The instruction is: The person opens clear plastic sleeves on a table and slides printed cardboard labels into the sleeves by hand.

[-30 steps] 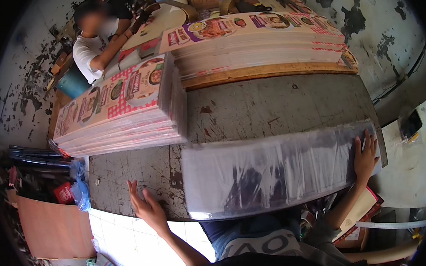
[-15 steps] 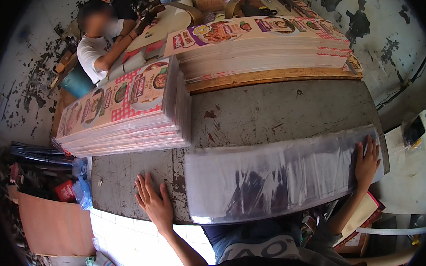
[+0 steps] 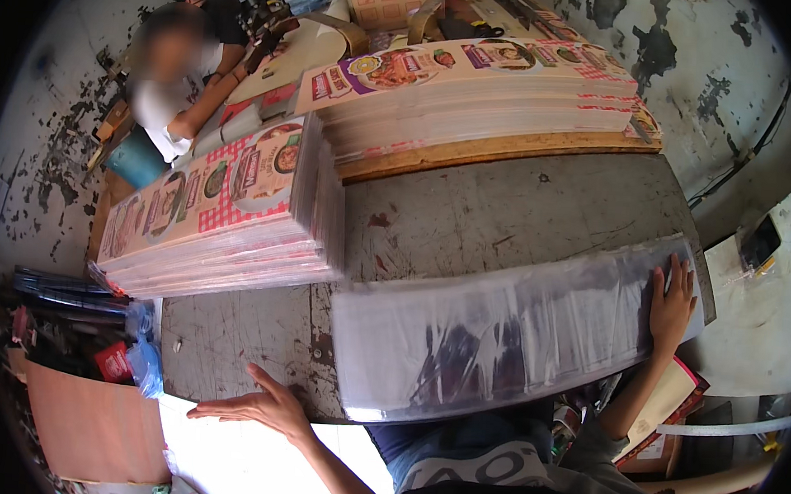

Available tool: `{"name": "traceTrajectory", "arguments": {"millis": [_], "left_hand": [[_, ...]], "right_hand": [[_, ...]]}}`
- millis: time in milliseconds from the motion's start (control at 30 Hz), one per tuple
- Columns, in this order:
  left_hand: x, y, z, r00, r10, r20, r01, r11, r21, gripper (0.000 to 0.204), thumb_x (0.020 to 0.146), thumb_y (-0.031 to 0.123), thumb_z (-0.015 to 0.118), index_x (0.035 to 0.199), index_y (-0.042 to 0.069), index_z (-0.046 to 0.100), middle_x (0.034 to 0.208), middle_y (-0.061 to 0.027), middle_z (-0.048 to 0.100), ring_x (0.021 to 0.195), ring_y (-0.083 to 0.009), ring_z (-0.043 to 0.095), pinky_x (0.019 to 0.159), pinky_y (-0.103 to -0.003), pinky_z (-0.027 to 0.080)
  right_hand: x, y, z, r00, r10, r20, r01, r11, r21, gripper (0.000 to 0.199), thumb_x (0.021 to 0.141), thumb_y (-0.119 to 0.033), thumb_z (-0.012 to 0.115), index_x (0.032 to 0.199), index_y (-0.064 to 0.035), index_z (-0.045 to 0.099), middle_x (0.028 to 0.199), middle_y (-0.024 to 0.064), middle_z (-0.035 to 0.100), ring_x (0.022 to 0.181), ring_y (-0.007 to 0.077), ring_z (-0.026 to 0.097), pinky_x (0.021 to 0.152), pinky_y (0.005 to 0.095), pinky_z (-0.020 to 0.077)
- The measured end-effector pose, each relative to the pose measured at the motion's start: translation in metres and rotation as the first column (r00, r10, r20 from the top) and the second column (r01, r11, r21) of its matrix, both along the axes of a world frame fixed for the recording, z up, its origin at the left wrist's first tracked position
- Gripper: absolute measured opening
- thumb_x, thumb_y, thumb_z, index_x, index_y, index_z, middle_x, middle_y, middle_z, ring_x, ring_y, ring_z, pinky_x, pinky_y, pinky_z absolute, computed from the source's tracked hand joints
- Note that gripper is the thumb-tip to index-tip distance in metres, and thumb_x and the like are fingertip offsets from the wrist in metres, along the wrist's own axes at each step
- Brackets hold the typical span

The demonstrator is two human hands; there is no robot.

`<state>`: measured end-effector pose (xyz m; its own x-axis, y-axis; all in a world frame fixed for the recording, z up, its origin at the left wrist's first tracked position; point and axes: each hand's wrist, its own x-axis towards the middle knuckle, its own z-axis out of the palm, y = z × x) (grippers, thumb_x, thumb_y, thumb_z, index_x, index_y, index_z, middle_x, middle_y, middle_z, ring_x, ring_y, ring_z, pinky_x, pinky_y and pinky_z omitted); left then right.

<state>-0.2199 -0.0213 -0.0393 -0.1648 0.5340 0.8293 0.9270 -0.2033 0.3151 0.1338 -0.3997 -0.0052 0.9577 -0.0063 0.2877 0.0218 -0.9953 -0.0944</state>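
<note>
A long stack of clear plastic sheets or sleeves (image 3: 490,330) lies along the near right side of the grey worktable (image 3: 470,206). On its right end rests my right hand (image 3: 671,309), fingers stretched out flat and gripping nothing. My left hand (image 3: 264,404) is at the table's near edge, left of the plastic and apart from it, turned on its side with the thumb raised and the fingers extended. It holds nothing. Further left stands a tall stack of printed food-picture sheets (image 3: 210,177) in orange and red check.
Behind, a longer stack of printed sheets (image 3: 478,80) sits on a wooden board (image 3: 501,152). A co-worker in a white shirt (image 3: 154,115) is at the far left near a blue bin (image 3: 136,160). Blue plastic bags (image 3: 145,363) hang beside the table's left edge.
My left hand has lifted from flat on the tabletop, turned onto its side and shifted left and nearer to me. My right hand stays on the plastic stack.
</note>
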Motion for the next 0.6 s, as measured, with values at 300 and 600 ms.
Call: {"name": "traceTrajectory", "arguments": {"millis": [300,600], "left_hand": [[0.009,-0.003,0.013,0.926,-0.248,-0.285,-0.069,0.632,-0.772,0.062,0.090,0.052,0.033,0.140,0.016,0.028,0.147,-0.0081,0.021,0.137,-0.0259,0.014,0.106,-0.058,0.008],[0.010,-0.002,0.020,0.922,-0.258,-0.288,-0.064,0.632,-0.772,0.059,0.091,0.050,0.034,0.140,0.017,0.029,0.147,-0.0089,0.021,0.137,-0.0260,0.015,0.107,-0.056,0.008]], "right_hand": [[0.000,-0.003,0.003,1.000,0.004,0.004,-0.004,1.000,0.023,0.051,0.090,-0.044,0.043,0.133,-0.0167,0.041,0.141,0.0134,0.032,0.132,0.0305,0.026,0.105,0.0524,0.0196],[-0.111,0.104,0.089,0.569,0.802,0.183,-0.819,0.531,0.217,0.063,0.083,-0.042,0.056,0.132,-0.0050,0.038,0.143,0.0258,0.016,0.131,0.0387,0.023,0.100,0.0560,0.0267]]}}
